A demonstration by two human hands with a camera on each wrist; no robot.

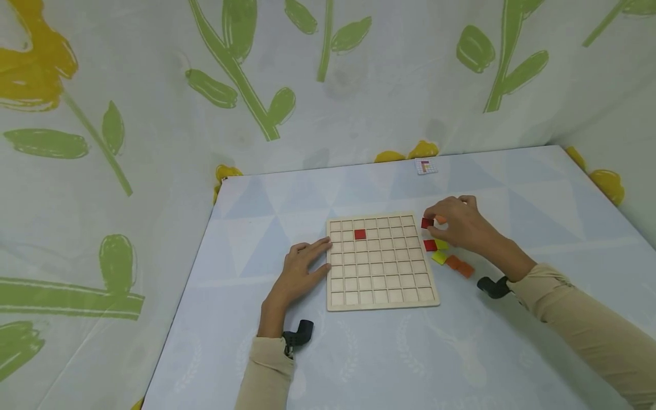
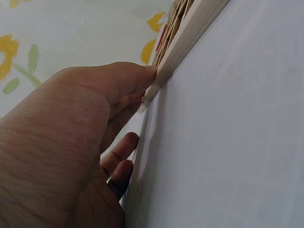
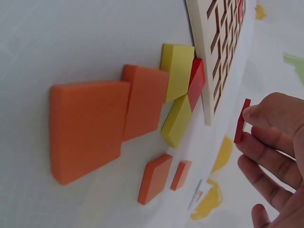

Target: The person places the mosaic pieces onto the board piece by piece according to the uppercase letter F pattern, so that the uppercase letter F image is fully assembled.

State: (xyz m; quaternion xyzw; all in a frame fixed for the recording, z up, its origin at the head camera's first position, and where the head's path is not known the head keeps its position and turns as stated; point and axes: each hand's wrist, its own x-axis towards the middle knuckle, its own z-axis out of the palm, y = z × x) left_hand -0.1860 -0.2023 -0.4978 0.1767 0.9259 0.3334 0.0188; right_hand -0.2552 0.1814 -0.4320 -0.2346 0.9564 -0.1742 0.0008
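A square wooden grid board [image 1: 383, 308] lies on the table, with one red tile [image 1: 360, 234] in a cell of its upper part. My left hand [image 1: 299, 272] rests at the board's left edge, fingers extended; in the left wrist view the fingertips [image 2: 150, 72] meet the board's side. Right of the board, my right hand [image 1: 458, 223] pinches a small red square tile [image 3: 242, 121] between thumb and fingers, raised off the table. Below that hand lie another red tile [image 1: 430, 245], two yellow tiles [image 3: 178, 71] and several orange tiles [image 3: 90, 128].
A small card [image 1: 426, 166] with a coloured grid pattern lies near the table's back edge. Behind the table [image 1: 369, 359] hangs a cloth [image 1: 389, 74] printed with leaves and flowers. Each wrist wears a black camera [image 1: 299, 333].
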